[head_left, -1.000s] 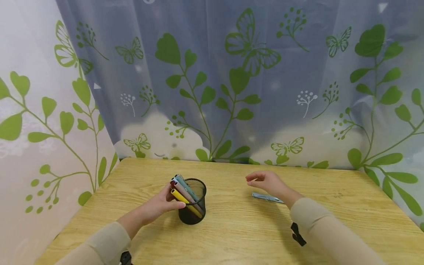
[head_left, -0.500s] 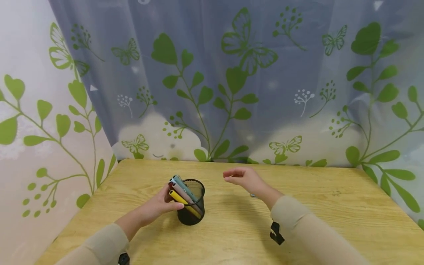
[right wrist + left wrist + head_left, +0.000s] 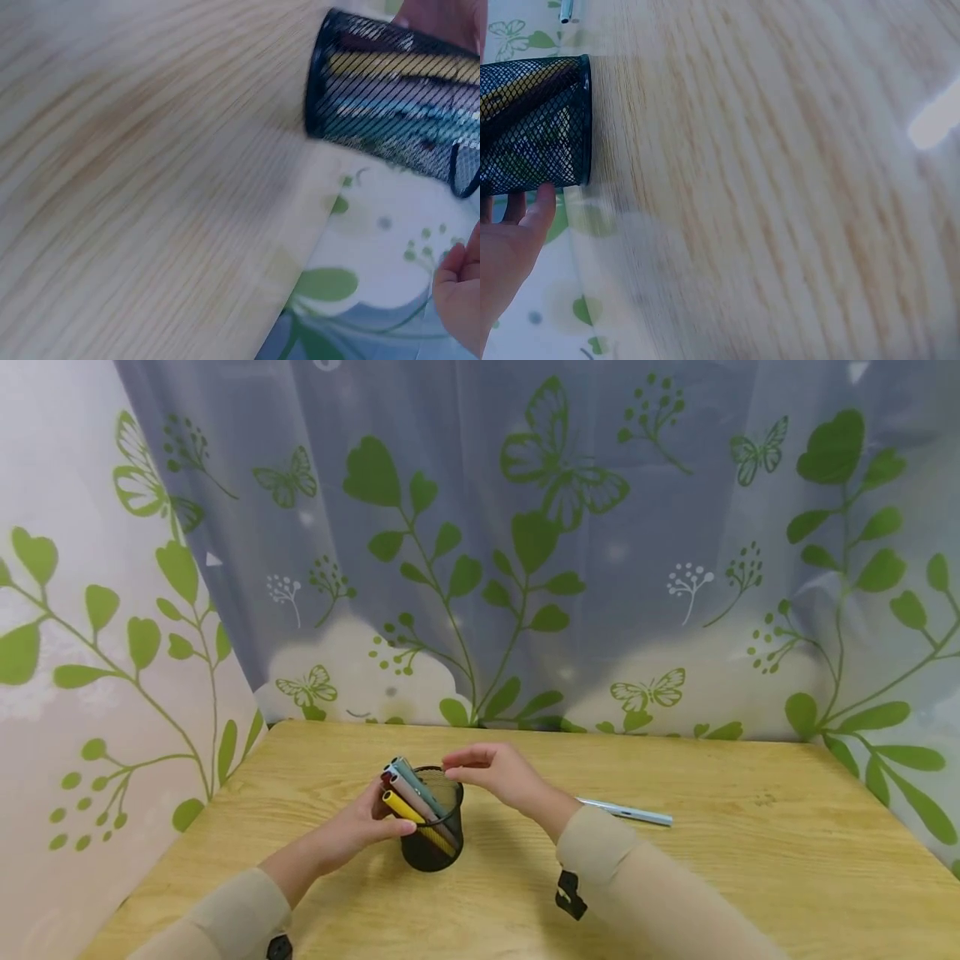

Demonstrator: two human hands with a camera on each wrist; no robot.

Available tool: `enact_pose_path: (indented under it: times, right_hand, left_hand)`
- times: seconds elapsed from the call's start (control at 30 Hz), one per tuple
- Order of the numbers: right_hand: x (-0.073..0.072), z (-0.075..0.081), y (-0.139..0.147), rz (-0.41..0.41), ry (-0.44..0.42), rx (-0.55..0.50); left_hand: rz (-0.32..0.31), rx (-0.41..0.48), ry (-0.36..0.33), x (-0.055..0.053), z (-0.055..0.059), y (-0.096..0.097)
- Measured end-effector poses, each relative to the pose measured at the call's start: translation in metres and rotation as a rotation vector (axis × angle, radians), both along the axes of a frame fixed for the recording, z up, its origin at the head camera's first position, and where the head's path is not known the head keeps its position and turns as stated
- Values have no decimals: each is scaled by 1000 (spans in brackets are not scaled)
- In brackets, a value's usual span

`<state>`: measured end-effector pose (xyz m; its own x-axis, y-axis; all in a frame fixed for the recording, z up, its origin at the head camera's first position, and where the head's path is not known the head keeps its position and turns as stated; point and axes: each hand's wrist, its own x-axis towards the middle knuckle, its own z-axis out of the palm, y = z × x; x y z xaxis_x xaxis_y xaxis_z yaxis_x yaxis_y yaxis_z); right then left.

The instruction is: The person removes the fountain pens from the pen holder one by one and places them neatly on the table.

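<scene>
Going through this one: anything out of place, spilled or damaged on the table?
One pale blue pen lies loose on the wooden table, outside the black mesh pen holder, while the other pens lean inside it. Nothing looks spilled or damaged.

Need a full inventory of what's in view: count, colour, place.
Mesh cup: 1, black, upright on the table, gripped by the left hand
Pens in cup: at least four, including yellow, grey and teal; exact count unclear
Loose pen: 1, light blue, on the table, right of the cup
Table: 1, light wood
Printed backdrop: blue-grey and white with green print, behind and left of the table
Wrist devices: 2, black, at the cuffs
Sleeves: 2, beige, on the forearms
Left hand: 1, holding the cup
Right hand: 1, near the cup's rim
</scene>
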<state>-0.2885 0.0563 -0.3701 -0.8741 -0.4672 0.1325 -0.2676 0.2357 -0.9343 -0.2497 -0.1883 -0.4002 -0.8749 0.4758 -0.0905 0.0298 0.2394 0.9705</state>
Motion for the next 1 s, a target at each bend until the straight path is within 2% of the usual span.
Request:
enact_pose_path:
  times: [0.23,0.5,0.7,1.0]
  right_hand:
    - [7,-2,-22,13,21,-10]
    - [10,-1,-29,15,46,-7]
    - [8,-1,-36,6,70,42]
    - [18,-1,-50,-46,128,136]
  left_hand:
    - [-2,-18,-11,2,-2,-1]
    - [-18,-6,5,-1,-1,-1]
    - [-21,-3,-2,-5,-2,-2]
    - [-31,2,-13,-3,-2,-1]
